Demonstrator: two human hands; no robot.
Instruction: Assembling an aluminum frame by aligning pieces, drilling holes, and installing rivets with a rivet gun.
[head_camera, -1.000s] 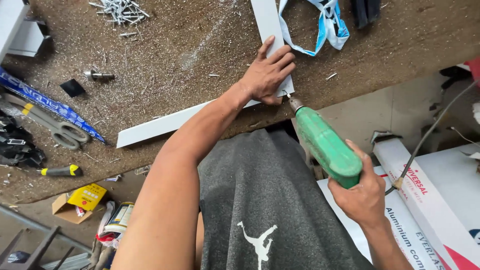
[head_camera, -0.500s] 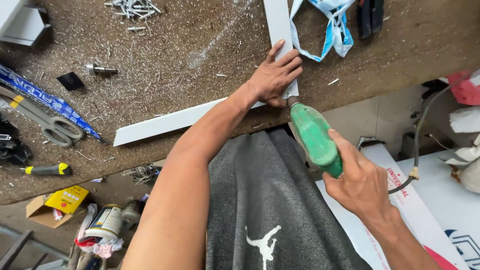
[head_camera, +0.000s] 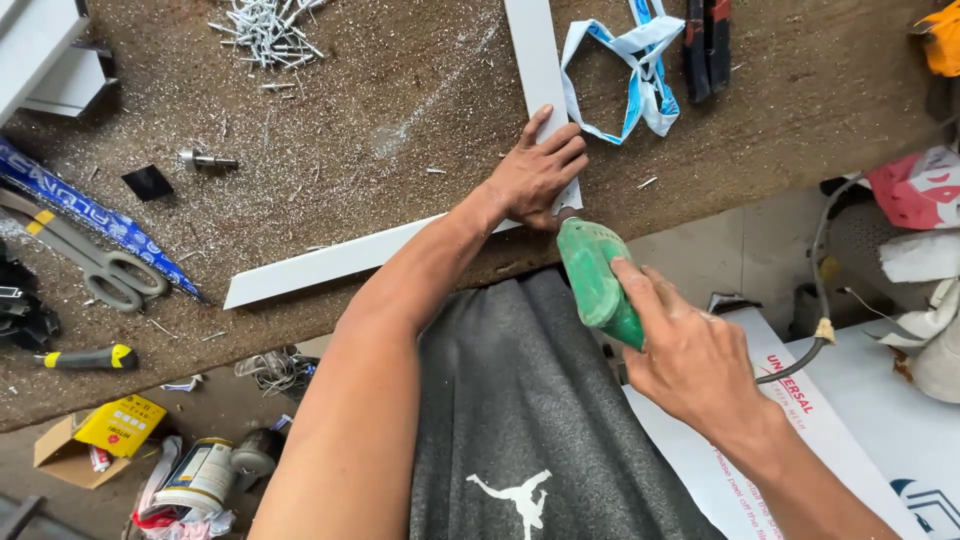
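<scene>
Left hand (head_camera: 540, 175) spread flat, fingers extended, pressing down on the corner where two white flat metal strips (head_camera: 335, 262) meet at centre frame, one running toward lower left, the other toward the top edge. Right hand (head_camera: 690, 355) at lower right, closed around the green plastic-bodied electric drill (head_camera: 595, 280), index finger laid along the housing, nose of the tool aimed at the joint just below the left fingers. Bit itself hidden behind the left hand, so exact contact point impossible to tell. Greatest risk, judged from this layout: bit skating off the smooth painted metal and into the left fingertips, so close to the drilling spot. Also likely: strip spinning or lifting if the bit grabs, given only palm pressure and no clamp visible. Joint sitting right at the near edge of the brown, swarf-littered table (head_camera: 380, 130), so little support beneath; breakthrough could jolt the drill downward toward the grey shirt (head_camera: 520, 420). Black power cable (head_camera: 815, 300) trailing at right over white cartons (head_camera: 880, 430), liable to snag and tug the tool off line. Loose silver rivets (head_camera: 265, 30) at upper left and metal shavings all over the table, a hazard for a sliding palm.
</scene>
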